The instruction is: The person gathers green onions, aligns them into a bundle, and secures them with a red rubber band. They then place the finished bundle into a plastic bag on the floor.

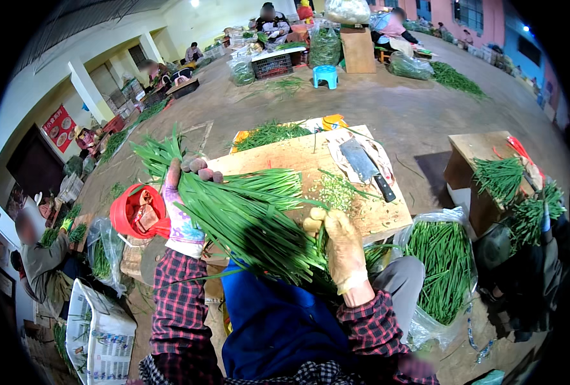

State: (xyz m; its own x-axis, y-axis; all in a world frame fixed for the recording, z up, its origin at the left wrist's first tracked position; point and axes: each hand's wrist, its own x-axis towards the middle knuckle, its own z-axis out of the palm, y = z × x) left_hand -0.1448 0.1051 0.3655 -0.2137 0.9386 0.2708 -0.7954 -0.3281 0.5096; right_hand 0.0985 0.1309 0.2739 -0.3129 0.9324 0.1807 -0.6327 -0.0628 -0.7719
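My left hand (186, 192), in a patterned glove with dark fingertips, is closed around a large bunch of green garlic chives (251, 226) near its upper end. The bunch slants down to the right over my lap. My right hand (335, 240), in a yellowish glove, is at the bunch's lower right end with fingers bent; whether it grips any stalks cannot be told. Behind the bunch, more chives (275, 185) lie on a wooden board (294, 151) beside chopped bits (335, 192). A cleaver (362, 161) with a black handle rests on a cloth at the board's right.
A red bucket (121, 214) stands left of the board. A clear bag of chives (441, 269) is by my right knee, and a white plastic crate (107, 337) sits lower left. A co-worker handles chives at a wooden box (472, 183) on the right. A blue stool (325, 74) stands ahead.
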